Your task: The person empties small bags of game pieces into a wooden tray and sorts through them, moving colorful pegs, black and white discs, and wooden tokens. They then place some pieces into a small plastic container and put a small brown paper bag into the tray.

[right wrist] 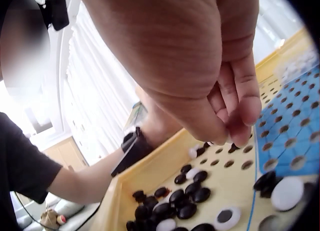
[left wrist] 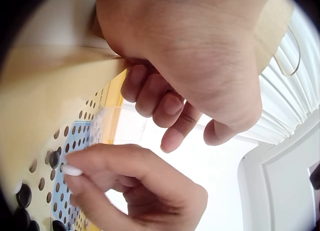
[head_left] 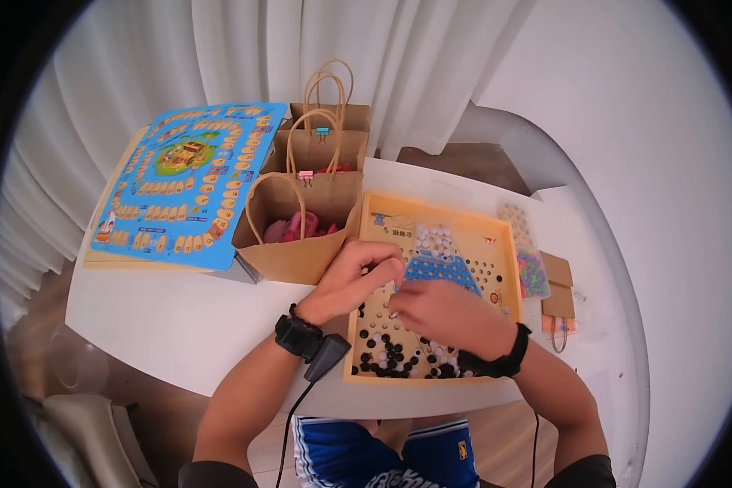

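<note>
My right hand (head_left: 451, 320) pinches a white go stone (left wrist: 72, 170) between thumb and forefinger, over a wooden tray-like board (head_left: 510, 252) with rows of holes. Beside it, over the board's left part, is my left hand (head_left: 354, 276). Its fingers are loosely curled, the thumb stands apart, and nothing shows between them. A blue section (head_left: 443, 274) of the board lies behind my right hand. Black stones (right wrist: 187, 211) and white stones (right wrist: 287, 193) are scattered along the near side. Beyond the hands, a clear container of white stones (head_left: 435, 241) sits inside the board.
Brown paper bags (head_left: 289, 264) stand in a row left of the board. A blue printed game board (head_left: 171, 244) leans beside them. At right are a clear box of coloured pieces (head_left: 533, 274) and a small brown paper bag (head_left: 557, 289) on the white table (head_left: 163, 325).
</note>
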Tool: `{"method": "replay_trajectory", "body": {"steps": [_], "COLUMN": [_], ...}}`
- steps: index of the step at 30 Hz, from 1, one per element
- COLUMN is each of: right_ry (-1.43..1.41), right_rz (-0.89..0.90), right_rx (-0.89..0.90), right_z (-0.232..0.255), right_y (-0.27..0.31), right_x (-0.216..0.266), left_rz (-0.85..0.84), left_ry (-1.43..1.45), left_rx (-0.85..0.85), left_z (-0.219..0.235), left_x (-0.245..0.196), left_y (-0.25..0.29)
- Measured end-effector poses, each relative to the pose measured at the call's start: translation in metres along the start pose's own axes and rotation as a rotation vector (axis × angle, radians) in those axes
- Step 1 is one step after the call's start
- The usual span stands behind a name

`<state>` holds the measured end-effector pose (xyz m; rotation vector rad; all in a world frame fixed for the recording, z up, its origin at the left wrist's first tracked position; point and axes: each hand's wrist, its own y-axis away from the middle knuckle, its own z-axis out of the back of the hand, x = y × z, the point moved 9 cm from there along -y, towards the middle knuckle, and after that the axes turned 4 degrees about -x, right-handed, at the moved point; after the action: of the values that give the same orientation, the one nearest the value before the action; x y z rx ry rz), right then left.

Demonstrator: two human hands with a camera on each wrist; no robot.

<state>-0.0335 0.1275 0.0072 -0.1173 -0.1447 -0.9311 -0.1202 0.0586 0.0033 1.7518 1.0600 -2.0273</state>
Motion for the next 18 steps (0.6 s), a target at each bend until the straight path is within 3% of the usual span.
{"method": "replay_trajectory", "body": {"steps": [2, 3, 5, 9, 11, 14, 18], "right_ry": [-0.137, -0.137, -0.397, -0.25, -0.21, -0.362, -0.429], "right_rz": [-0.139, -0.143, -0.536, -0.48, -0.266, -0.194, -0.198], "right_rx": [-0.182, -0.178, -0.323, -0.464, -0.319, -0.152, -0.115], "right_z": [0.033, 0.039, 0.051, 0.057, 0.048, 0.023, -0.005], "right_y": [0.007, 0.008, 0.023, 0.021, 0.007, -0.008, -0.023], "right_x": [-0.035, -0.047, -0.102, -0.107, -0.064, -0.009, 0.005], "left_rz": [0.0, -0.003, -0.002, -0.006, 0.013, 0.035, 0.02], "left_ry": [0.009, 0.007, 0.006, 0.033, 0.039, 0.037, 0.022], "left_rx": [0.005, -0.002, -0.002, -0.001, -0.009, 0.016, 0.009], "left_z": [-0.001, 0.0, -0.003, -0.001, 0.001, 0.0, 0.002], "left_x": [0.001, 0.001, 0.002, 0.003, 0.005, 0.008, 0.007], "left_y": [0.0, 0.0, 0.001, 0.0, 0.002, 0.002, 0.002]}}
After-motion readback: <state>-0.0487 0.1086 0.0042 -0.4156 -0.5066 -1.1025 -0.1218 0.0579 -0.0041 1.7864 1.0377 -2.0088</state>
